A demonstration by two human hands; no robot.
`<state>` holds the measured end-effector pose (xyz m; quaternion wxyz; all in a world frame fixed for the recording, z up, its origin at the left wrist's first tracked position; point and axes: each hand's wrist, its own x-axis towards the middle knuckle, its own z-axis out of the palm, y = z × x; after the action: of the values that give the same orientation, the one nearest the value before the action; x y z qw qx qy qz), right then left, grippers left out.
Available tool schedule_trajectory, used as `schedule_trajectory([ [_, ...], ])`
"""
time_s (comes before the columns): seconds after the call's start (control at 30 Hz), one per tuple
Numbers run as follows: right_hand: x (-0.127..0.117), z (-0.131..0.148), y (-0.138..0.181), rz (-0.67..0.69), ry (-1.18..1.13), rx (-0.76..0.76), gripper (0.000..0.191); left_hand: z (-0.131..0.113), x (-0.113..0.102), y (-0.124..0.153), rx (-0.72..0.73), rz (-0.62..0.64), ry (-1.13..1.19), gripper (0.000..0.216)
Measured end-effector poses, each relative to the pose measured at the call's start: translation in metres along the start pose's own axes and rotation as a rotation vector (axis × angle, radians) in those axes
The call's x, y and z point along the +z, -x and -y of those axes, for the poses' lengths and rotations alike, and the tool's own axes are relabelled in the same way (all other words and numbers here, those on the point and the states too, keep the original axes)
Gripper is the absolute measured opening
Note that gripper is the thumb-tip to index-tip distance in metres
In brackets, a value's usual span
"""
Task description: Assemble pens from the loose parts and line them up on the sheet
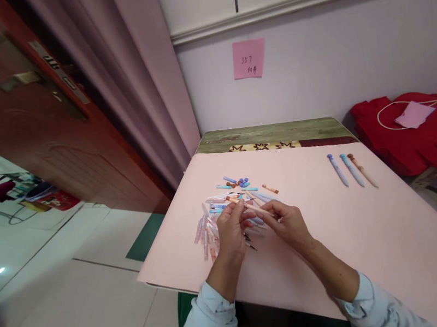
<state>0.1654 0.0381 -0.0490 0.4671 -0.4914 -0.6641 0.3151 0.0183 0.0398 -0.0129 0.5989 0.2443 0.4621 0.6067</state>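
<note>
From my remote post I inspect the table through the head camera and record the following. The person's left hand (232,230) and right hand (292,222) are over the near part of the table, which has a pale pink cover (381,248). Between them I find 1 pale pen barrel (258,209), sloping down toward the right hand.

Left grip: thumb and fingers are closed in a pinch around the barrel's left end. Right grip: thumb and forefinger are pinched at its other end, the remaining fingers curled. I cannot tell whether the left hand also touches the pile below.

Loose pen parts (203,231) are spread beneath and to the left of the left hand, many clear and pinkish. Just beyond them I note a cluster of small blue and brown caps (243,183), with 1 short orange-brown piece (270,189) to its right.

Well apart, on the right side of the table, 3 pens lie side by side, round tops facing the wall: a violet-blue pen (338,171), a light-blue pen (352,170) and a brown-topped pen (363,171). A pink note (249,59) on the wall reads "357"; its lower writing I cannot make out. Red cloth (385,145) sits beside the table.
</note>
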Motion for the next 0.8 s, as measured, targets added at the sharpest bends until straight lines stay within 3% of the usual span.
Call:
schedule_trajectory([
  [0.23,0.0002,0.0028,0.0019,-0.068,0.061,-0.071,0.022,0.0070,-0.0006,0.0025,-0.053,0.000,-0.014,0.034],
  [0.4,-0.0015,0.0035,0.0020,-0.021,0.040,-0.034,0.030,0.0062,-0.0023,0.0026,0.006,0.006,-0.124,0.029],
  [0.5,-0.0029,0.0047,0.0012,0.059,-0.072,0.048,0.038,0.0050,-0.0040,0.0025,0.035,0.046,-0.173,0.028],
  [0.67,-0.0036,0.0086,-0.0013,0.314,-0.433,0.327,0.052,0.0052,-0.0080,0.0009,0.045,0.100,-0.199,0.029],
  [0.8,-0.0035,0.0092,-0.0022,0.404,-0.536,0.449,0.062,0.0029,-0.0089,0.0001,0.010,0.057,-0.160,0.029],
])
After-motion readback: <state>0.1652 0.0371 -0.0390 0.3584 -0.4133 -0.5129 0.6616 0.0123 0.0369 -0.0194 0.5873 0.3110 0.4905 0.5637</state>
